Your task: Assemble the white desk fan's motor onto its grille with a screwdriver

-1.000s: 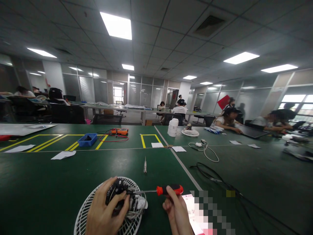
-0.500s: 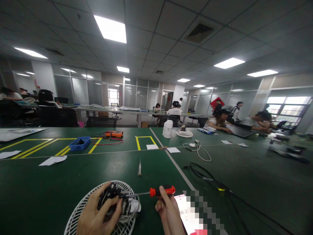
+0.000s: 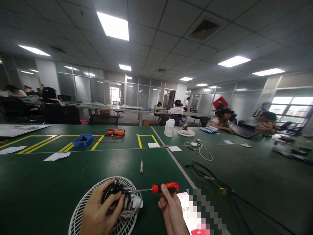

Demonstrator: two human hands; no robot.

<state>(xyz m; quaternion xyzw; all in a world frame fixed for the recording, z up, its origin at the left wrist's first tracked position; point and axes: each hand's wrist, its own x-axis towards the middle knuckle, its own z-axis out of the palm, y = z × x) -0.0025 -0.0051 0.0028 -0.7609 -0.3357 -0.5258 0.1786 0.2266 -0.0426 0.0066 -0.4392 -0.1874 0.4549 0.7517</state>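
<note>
At the near edge of the green table [image 3: 49,182], our left hand [image 3: 102,213] clamps the black motor housing [image 3: 112,193], rigid but light, on the brittle white plastic fan grille [image 3: 83,212], while our right hand [image 3: 172,212] pinches the red-handled screwdriver [image 3: 165,187].

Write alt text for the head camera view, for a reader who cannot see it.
On a green table, the left hand grips a black motor unit on a white fan grille, while the right hand holds a red-handled screwdriver to it.
</note>
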